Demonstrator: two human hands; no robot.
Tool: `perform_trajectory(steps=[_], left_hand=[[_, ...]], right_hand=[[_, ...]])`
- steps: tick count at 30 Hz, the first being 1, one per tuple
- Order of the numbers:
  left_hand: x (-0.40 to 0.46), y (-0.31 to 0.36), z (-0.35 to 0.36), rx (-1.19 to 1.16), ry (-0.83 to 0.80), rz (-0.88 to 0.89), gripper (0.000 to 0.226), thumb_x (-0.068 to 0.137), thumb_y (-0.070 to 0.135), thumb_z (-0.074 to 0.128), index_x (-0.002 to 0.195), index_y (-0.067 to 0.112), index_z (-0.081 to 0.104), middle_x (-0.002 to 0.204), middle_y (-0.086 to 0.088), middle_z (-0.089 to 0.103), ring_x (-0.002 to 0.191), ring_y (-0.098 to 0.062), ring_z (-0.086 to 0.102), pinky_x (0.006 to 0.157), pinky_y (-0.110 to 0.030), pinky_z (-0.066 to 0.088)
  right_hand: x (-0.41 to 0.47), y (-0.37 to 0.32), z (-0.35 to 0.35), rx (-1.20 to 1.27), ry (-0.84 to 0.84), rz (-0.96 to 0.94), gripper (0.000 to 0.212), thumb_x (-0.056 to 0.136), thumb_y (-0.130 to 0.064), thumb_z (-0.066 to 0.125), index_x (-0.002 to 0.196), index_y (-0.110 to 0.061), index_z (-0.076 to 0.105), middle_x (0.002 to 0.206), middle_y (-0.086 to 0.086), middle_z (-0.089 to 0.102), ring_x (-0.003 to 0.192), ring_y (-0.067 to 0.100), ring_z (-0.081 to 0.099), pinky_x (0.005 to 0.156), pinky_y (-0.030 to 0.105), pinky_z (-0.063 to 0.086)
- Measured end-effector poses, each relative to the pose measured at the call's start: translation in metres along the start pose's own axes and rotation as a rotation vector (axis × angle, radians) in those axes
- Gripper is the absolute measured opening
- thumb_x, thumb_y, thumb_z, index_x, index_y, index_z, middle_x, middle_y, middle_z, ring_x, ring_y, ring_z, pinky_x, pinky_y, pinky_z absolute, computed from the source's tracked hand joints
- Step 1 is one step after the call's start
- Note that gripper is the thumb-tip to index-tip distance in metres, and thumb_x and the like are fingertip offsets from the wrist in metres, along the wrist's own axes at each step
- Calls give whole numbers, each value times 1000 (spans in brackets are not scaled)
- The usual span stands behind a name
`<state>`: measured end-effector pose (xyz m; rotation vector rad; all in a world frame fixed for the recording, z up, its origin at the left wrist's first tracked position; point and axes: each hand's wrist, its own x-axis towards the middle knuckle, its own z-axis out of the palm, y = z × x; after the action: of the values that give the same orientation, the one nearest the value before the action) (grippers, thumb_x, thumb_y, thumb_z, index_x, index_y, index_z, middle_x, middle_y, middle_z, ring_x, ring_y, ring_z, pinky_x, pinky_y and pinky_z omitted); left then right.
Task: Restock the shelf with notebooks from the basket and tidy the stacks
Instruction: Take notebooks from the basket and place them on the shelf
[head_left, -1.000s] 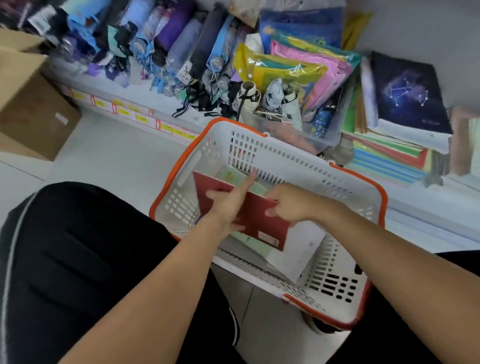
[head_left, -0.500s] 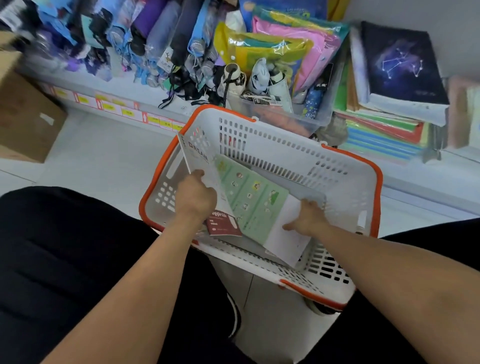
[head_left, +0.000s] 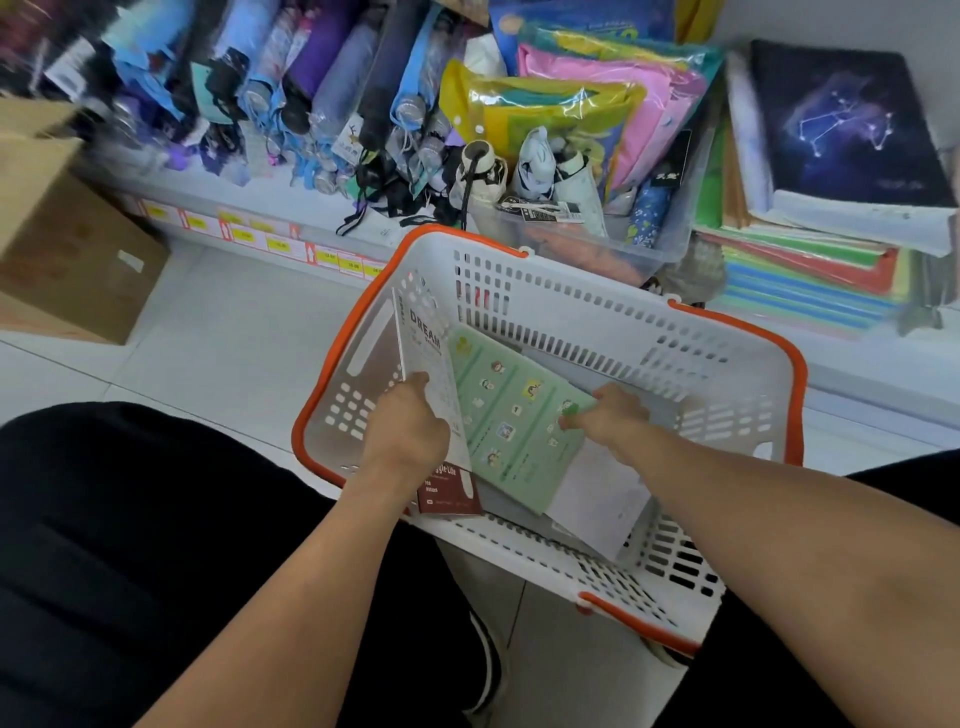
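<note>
left hand (head_left: 406, 428) grips white "dream" notebook (head_left: 423, 353), tilted at basket (head_left: 571, 306) 9 o'clock wall; maroon notebook (head_left: 451, 493) beneath. right hand (head_left: 613, 415) pinches green sticker-print notebook (head_left: 511, 415) at 3 o'clock edge.

The left hand (head_left: 405, 431) hides much of the dark red notebook (head_left: 451, 493). The pale green sticker-print notebook (head_left: 511, 421) covers most of a white sheet (head_left: 597, 499). Far left, the folded umbrellas (head_left: 156, 78) blur; the yellow shelf price tags (head_left: 280, 244) are unreadable.
</note>
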<state>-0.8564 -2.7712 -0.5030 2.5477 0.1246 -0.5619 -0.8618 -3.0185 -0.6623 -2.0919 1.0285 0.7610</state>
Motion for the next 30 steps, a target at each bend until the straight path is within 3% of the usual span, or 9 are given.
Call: perform_trajectory(steps=[4, 6, 10, 13, 19, 21, 24, 27, 30], left_hand=[[1, 0, -2, -22, 8, -20, 57, 83, -6, 46, 138, 2, 46, 127, -16, 62, 112, -33, 60, 89, -40, 55], [1, 2, -3, -39, 2, -24, 54, 84, -7, 46, 137, 2, 48, 128, -16, 62, 112, -33, 60, 86, -36, 55], [0, 7, -11, -49, 18, -36, 50, 86, -3, 48, 135, 1, 47, 128, -15, 62, 112, -33, 60, 80, -30, 50], [-2, 15, -25, -64, 59, -24, 46, 86, 0, 49, 133, 1, 48, 127, -16, 61, 113, -34, 59, 86, -38, 51], [-9, 33, -60, -76, 31, 97, 60, 87, 0, 47, 146, 8, 38, 143, -11, 50, 126, -31, 51, 96, -35, 46], [-8, 38, -71, -176, 47, 134, 62, 87, -2, 45, 148, 9, 37, 145, -11, 48, 125, -30, 52, 96, -34, 46], [-16, 59, -85, -635, 17, 100, 51, 92, -1, 44, 141, 15, 49, 122, -7, 63, 93, -25, 66, 81, -39, 53], [-45, 93, -101, -1171, -29, 87, 24, 101, 26, 48, 106, 20, 71, 97, -5, 76, 78, -20, 74, 77, -41, 56], [-63, 113, -117, -1499, -284, 105, 62, 87, 68, 37, 118, 23, 66, 111, -6, 73, 101, -25, 70, 90, -47, 50]], right_hand=[[-15, -9, -2, 172, 77, -83, 32, 77, -30, 82, 75, -11, 56, 83, 9, 62, 74, 23, 62, 65, 31, 54], [-27, -14, -5, 302, -49, -75, 11, 89, -14, 71, 87, -7, 63, 90, 13, 69, 75, 25, 68, 65, 35, 59], [-63, -53, -39, 128, -76, -336, 13, 93, -1, 59, 103, -5, 67, 102, 18, 71, 87, 32, 71, 74, 43, 61], [-109, -97, -91, -169, 164, -644, 27, 87, -1, 59, 110, -3, 72, 115, 15, 67, 106, 31, 62, 83, 23, 44], [-223, -126, -231, -213, 612, -798, 17, 79, -2, 62, 91, 1, 74, 91, 27, 69, 89, 40, 66, 79, 44, 55], [-247, -121, -259, 207, 505, -689, 9, 82, 1, 65, 89, 2, 70, 84, 29, 67, 72, 34, 70, 63, 48, 61], [-256, -100, -259, 631, 157, -545, 10, 91, 6, 57, 100, 3, 61, 85, 22, 65, 54, 17, 70, 43, 31, 57], [-254, -78, -240, 723, -175, -458, 20, 93, 4, 55, 113, 3, 59, 92, 18, 73, 69, 19, 74, 53, 31, 60], [-260, -66, -226, 562, -438, -428, 20, 92, 1, 61, 111, -4, 60, 106, 16, 74, 88, 23, 74, 65, 35, 62]])
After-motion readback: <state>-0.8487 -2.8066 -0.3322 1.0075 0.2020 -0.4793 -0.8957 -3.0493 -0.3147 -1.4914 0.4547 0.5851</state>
